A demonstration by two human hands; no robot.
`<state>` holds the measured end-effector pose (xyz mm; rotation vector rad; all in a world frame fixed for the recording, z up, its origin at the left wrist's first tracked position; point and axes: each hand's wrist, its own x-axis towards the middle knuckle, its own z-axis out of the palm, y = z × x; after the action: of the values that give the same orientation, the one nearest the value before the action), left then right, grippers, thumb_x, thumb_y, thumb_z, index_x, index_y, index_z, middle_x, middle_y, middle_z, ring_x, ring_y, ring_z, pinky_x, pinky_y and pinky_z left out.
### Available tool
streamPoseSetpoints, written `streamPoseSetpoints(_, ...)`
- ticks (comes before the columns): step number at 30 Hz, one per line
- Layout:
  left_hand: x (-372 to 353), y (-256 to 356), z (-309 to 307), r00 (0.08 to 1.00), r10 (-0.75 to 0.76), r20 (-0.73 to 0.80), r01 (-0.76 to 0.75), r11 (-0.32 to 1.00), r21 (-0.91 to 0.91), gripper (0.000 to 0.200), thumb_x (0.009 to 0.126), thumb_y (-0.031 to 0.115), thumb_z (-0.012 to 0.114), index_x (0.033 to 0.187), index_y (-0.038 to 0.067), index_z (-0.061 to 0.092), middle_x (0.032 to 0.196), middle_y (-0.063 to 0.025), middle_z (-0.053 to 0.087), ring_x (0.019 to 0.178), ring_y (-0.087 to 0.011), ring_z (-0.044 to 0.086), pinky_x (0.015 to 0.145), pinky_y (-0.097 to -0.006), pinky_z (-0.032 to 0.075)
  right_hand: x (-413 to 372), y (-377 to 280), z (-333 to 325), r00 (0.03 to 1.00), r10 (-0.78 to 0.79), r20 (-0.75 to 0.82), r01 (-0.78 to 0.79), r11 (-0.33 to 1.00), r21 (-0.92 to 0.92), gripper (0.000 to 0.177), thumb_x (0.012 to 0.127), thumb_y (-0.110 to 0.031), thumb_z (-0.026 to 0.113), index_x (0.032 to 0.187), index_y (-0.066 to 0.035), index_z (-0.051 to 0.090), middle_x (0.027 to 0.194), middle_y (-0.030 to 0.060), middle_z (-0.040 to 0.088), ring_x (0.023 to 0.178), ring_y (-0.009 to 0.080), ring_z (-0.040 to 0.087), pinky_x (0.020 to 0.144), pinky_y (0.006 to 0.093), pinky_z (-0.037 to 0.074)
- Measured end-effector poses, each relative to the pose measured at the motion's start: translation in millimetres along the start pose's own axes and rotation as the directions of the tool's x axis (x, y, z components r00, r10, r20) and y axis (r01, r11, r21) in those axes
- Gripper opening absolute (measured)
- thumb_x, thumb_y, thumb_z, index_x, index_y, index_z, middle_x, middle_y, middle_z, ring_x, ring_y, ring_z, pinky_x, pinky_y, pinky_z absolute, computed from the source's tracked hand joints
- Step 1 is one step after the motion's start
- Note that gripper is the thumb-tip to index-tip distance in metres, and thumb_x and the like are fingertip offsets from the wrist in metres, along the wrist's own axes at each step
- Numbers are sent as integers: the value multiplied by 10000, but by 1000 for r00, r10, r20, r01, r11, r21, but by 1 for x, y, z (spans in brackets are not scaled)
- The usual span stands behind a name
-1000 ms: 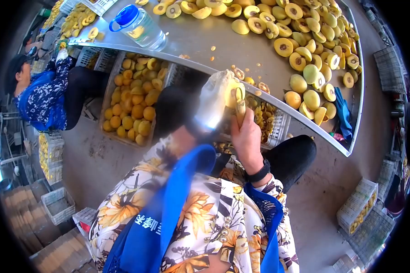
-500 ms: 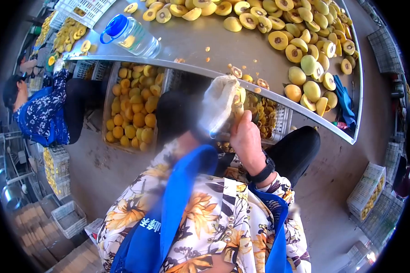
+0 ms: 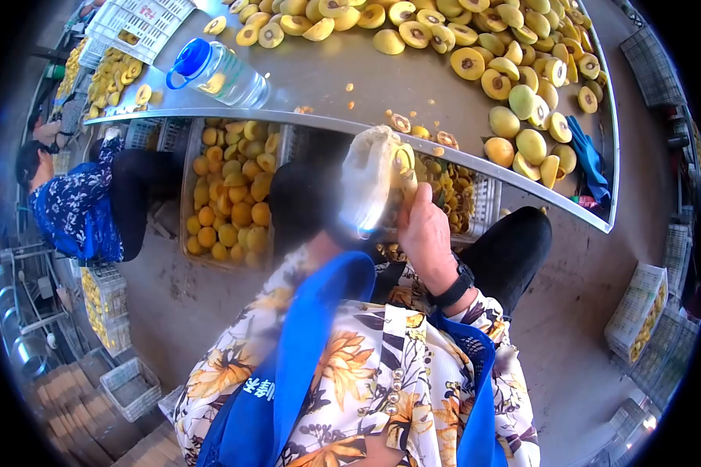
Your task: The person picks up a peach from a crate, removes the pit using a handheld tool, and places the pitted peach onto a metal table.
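Observation:
My left hand (image 3: 368,175), in a whitish work glove and partly blurred, is closed around a yellow peach piece (image 3: 404,159) just below the table's metal front edge. My bare right hand (image 3: 427,233), with a black watch at the wrist, is closed with its thumb pointing up against the fruit. What its fingers grip is hidden, and I cannot tell what it is. Beneath the hands a white crate (image 3: 487,204) holds peach scraps. Pits and small scraps (image 3: 399,122) lie on the table edge right beyond the glove.
Halved peaches (image 3: 514,70) are heaped on the metal table (image 3: 311,78). A blue-lidded water bottle (image 3: 230,78) stands at left, and a blue glove (image 3: 588,159) lies at the right corner. A crate of whole peaches (image 3: 230,191) sits under the table. A co-worker (image 3: 74,202) sits at left.
The hands stay together at the fruit, with the gloved hand turned slightly. The whole view has shifted a little, and the co-worker's head and arm sit lower in it.

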<state>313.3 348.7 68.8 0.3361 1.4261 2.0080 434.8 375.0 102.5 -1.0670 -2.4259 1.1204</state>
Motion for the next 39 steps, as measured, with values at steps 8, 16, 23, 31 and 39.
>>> streamPoseSetpoints(8, -13, 3, 6, 993, 112, 48, -119, 980, 159, 162, 921, 125, 552, 1054, 32, 568, 862, -38, 614, 737, -95, 581, 636, -219, 490, -8, -1, 5, 999, 42, 21, -43, 998, 52, 195, 811, -42, 537, 906, 35, 385, 667, 286, 555, 667, 468, 563, 595, 511, 454)
streamPoseSetpoints(16, 1, 5, -11, 977, -98, 190, 85, 994, 74, 122, 894, 85, 555, 952, -3, 618, 814, -70, 642, 658, -125, 605, 592, -247, 503, -12, 8, 3, 984, 53, 168, -71, 992, 103, 192, 786, -32, 529, 880, 55, 387, 683, 313, 551, 699, 490, 549, 630, 525, 442)
streamPoseSetpoints(23, 8, 12, -24, 918, -273, 289, 234, 959, 162, 121, 862, 70, 574, 912, -14, 646, 809, -62, 655, 683, -129, 619, 620, -248, 510, -12, 19, 4, 970, -20, 242, 1, 997, 77, 222, 772, -42, 533, 921, 65, 408, 712, 318, 561, 726, 483, 565, 638, 501, 462)
streamPoseSetpoints(31, -5, -8, -5, 870, 430, 239, -483, 653, 583, 127, 838, 36, 612, 947, -19, 646, 835, -65, 662, 711, -105, 610, 656, -222, 495, -11, 21, 21, 956, 183, 228, -253, 909, 332, 236, 763, -31, 530, 949, 75, 430, 724, 304, 575, 747, 474, 581, 656, 467, 482)
streamPoseSetpoints(39, -8, -4, -3, 999, 41, 11, -42, 978, 205, 172, 824, 82, 649, 967, -14, 637, 829, -68, 653, 676, -114, 612, 617, -229, 500, -7, 15, 13, 978, 114, 176, -137, 983, 122, 206, 762, -47, 526, 918, 59, 443, 722, 298, 580, 738, 457, 589, 638, 454, 482)
